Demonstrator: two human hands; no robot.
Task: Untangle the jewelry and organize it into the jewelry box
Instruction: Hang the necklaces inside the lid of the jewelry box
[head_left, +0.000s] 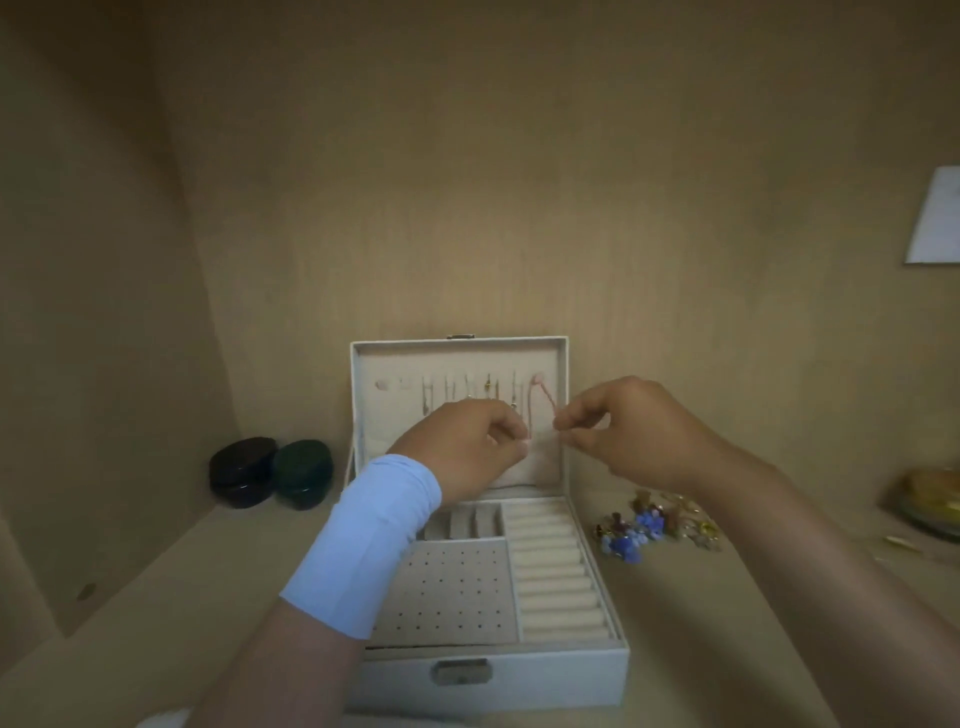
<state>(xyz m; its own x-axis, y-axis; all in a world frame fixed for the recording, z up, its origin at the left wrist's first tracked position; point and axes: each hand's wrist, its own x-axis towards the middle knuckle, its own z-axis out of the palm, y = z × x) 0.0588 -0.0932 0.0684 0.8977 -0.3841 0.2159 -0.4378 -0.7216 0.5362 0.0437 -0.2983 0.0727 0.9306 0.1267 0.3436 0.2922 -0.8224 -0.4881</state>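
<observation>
A white jewelry box (597, 670) stands open on the shelf, its lid (358, 395) upright. A thin pink necklace (531, 410) hangs from a hook at the right of the lid's inside. My left hand (467, 449) pinches its left strand low down. My right hand (623, 431) pinches the other strand, drawn out to the right. Several thin chains (457, 395) hang from hooks to the left of it. A tangled pile of jewelry (654, 525) with blue and gold pieces lies on the shelf right of the box.
Two small round cases, one dark brown (241, 470) and one dark green (304, 473), sit left of the box. A glass dish (924, 499) stands at the far right. A white paper (935, 218) hangs on the right wall. Walls enclose the shelf behind and left.
</observation>
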